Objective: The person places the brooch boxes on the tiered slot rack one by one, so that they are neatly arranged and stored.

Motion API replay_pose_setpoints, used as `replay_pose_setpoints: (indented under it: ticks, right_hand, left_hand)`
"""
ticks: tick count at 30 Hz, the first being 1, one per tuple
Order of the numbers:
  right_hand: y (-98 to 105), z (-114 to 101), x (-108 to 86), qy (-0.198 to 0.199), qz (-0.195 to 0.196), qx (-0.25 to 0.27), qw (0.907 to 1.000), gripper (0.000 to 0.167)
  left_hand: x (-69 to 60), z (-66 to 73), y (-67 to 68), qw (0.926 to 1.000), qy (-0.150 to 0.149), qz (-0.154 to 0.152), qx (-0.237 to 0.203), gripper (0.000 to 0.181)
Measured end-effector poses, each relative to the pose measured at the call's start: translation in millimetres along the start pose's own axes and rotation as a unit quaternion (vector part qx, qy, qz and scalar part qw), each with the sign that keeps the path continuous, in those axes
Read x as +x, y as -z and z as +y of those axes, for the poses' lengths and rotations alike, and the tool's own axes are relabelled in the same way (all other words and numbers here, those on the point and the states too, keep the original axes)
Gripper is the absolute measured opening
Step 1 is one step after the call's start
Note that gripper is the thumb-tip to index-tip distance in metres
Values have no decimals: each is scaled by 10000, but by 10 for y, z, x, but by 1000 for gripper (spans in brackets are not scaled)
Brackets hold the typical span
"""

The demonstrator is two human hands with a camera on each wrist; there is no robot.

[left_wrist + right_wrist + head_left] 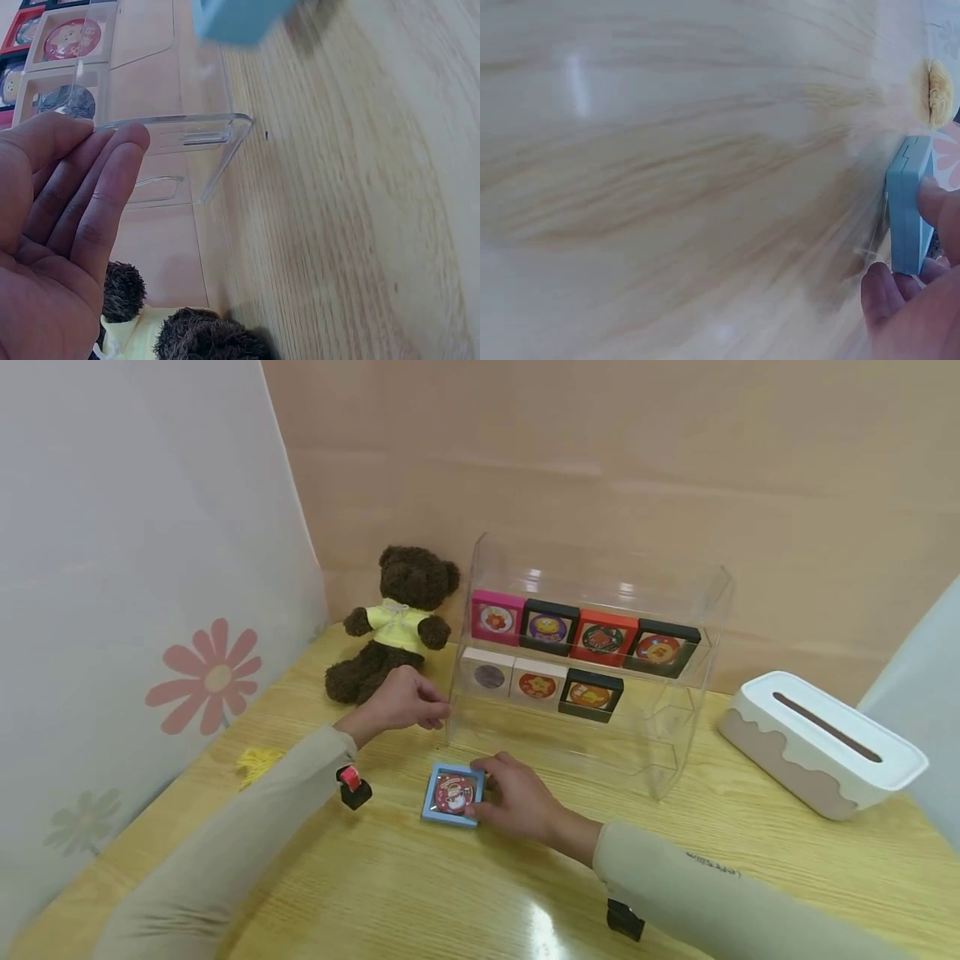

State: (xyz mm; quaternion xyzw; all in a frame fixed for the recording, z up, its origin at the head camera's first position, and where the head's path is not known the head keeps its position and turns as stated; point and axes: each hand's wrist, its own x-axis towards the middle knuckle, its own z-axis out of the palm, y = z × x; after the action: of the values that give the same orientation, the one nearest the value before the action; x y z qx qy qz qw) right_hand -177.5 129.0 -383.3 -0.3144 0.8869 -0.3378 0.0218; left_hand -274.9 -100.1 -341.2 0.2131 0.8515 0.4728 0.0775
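Note:
My right hand (pixel 521 797) grips a light blue square frame (pixel 428 808) by its right side, thumb and fingers around its edge. Behind its window the frame shows a red round badge (pixel 454 793). In the right wrist view the blue frame (pixel 905 210) appears edge-on, raised in the fingers. My left hand (pixel 401 700) is at the left side of a clear acrylic display rack (pixel 525 731). Seen from the left wrist, the left hand (pixel 71 195) pinches the rack's edge (pixel 187 118) between thumb and fingers. Several framed badges stand on the rack in two rows, including a red frame (pixel 602 638).
A brown teddy bear (pixel 397 627) in a yellow top sits left of the rack, behind the left hand. A white and beige tissue box (pixel 813 752) stands at the right. Yellow strands (pixel 258 766) lie by the left forearm, at the table's left edge.

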Motion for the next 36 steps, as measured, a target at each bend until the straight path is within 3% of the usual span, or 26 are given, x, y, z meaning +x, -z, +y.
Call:
replay_pose_setpoints:
  ticks: [6,11,19,27,34,36]
  right_hand:
    - [198,33,-246,97,69,329,9994,38]
    - [374,75,-481,460,482,280,9974,20]
    - [784,176,-750,679,1039,44,9923,22]
    - [1192,224,-879,638,1564,-771,9826,27]
    - [1488,314,-975,763,1970,-1355,9680,31]
    - [1592,350,-994,852,2146,-1615,9595,31]
  left_hand:
    - [0,-8,11,9999,-77,-48,-79,18]
    - [-28,-34,8,9998,-24,-83,-163,18]
    - [-34,-5,20,9999,-3,-64,-154,18]
    - [-24,6,20,9999,-92,-83,-108,17]
    - [-14,1,2,10000,-20,-29,-76,14]
    - [-12,4,-2,10000,-6,-31,-52,13]
